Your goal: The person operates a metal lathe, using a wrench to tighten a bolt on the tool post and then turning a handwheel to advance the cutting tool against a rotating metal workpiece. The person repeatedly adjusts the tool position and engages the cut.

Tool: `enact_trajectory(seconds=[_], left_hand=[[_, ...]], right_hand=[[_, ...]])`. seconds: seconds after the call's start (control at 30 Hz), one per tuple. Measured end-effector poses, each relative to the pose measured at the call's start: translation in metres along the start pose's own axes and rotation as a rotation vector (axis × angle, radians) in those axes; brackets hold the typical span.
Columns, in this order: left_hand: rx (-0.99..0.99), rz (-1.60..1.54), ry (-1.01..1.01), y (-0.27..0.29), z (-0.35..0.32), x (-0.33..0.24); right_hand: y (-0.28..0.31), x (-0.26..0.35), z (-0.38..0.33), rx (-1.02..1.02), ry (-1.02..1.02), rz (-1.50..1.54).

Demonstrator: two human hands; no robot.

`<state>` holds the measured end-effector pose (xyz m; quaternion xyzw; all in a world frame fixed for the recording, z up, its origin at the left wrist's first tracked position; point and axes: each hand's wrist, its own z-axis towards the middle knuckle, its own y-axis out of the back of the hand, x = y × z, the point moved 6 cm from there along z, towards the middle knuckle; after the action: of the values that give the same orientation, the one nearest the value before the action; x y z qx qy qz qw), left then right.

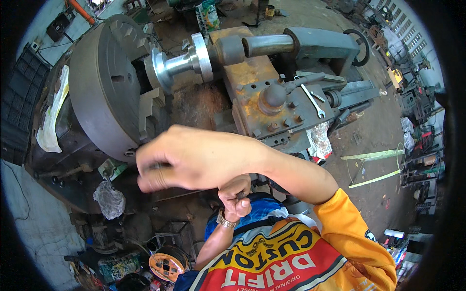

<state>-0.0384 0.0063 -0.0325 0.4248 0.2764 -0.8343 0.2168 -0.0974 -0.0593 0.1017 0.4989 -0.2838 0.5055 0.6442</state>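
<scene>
Beside the chuck, right hand.

A rusty lathe carriage carried a spanner lying flat on its top plate, beside a round knob; a crumpled rag hung at its front edge; the dirt floor beside the machine held two pale green strips and scattered scrap.

You're in a machine workshop: big lathe chuck, rusty tool carriage, wrench, oily floor clutter.
</scene>
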Motion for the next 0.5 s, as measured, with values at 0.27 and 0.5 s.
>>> enact_trajectory(seconds=[0.27, 0.5], left_hand=[[0.121, -0.052, -0.096, 0.002, 0.003, -0.001], [0.083, -0.053, -0.063, 0.003, 0.003, 0.002]], right_hand=[[0.061, -0.021, -0.101, -0.841, 0.083, 0.979], [0.025, -0.029, -0.213, -1.414, 0.327, 0.956]])
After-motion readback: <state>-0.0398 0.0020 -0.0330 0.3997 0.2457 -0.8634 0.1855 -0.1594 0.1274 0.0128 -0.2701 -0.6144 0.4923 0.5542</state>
